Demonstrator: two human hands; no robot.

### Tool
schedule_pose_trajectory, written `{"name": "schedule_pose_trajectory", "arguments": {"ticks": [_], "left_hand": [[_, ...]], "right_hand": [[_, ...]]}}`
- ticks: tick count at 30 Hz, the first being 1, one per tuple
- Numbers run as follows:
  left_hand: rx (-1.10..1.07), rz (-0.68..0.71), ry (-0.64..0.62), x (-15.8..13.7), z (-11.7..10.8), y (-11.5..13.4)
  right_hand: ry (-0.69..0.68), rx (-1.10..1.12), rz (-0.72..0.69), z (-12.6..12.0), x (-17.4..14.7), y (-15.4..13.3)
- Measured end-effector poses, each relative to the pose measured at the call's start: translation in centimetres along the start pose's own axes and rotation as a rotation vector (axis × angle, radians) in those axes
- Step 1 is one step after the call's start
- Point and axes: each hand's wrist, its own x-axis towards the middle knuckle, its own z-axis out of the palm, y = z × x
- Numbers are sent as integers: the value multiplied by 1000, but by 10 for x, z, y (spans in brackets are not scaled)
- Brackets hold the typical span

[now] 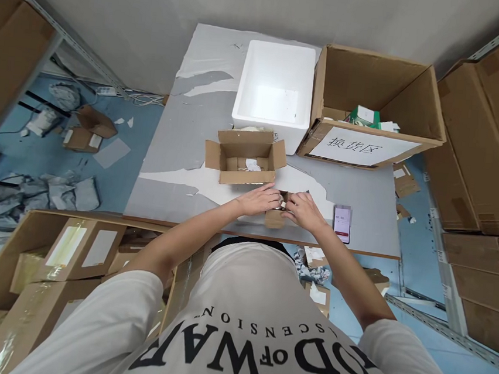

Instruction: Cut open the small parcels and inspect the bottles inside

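While both hands meet close to the table's near edge, a small carton (274, 219) sits between them on the grey table (160, 149), a brown flap folded out toward the near side. The left hand (260, 200) lies at the carton's left side with its fingers bent over the opening; whether they grip anything or merely rest there, I cannot tell. The right hand (302, 209) is on the right side, fingers and thumb closed on the carton's edge. Something pale shows in the gap between the hands, too hidden to make out.

Just beyond the left hand stands an open brown box (247, 178), its flaps spread, with a crumpled white paper (253, 164) inside. Farther back is a white foam box (277, 66), and touching or nearly touching its right side stands a large carton (375, 75) with a handwritten white label (363, 147) on its near wall and a green box (364, 116) inside. To the right of the right hand, near the table's edge, lies a phone (342, 223) with its screen lit. At the near left, taped parcels (26, 306) fill a big open container (92, 216).
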Motion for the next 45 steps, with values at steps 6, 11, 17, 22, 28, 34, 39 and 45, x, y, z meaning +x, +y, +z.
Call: {"name": "schedule_pose_trajectory", "arguments": {"ticks": [6, 11, 17, 22, 28, 34, 39, 45], "left_hand": [[98, -136, 96, -24, 2, 4], [64, -323, 233, -45, 25, 12], [-127, -521, 463, -23, 49, 25], [-152, -508, 472, -7, 61, 27], [-261, -566, 619, -10, 76, 25], [-249, -593, 622, -10, 73, 23], [-198, -562, 608, 0, 66, 23], [-203, -517, 586, 6, 62, 22]], "right_hand": [[-11, 23, -26, -2, 0, 0], [-15, -12, 124, -4, 11, -13], [-18, -35, 369, -10, 33, -37], [-63, -76, 432, -6, 45, -45], [-89, -194, 400, 3, 57, -43], [-27, -136, 350, -8, 54, -40], [-9, -102, 355, -19, 46, -40], [-30, -88, 424, -26, 41, -37]]}}
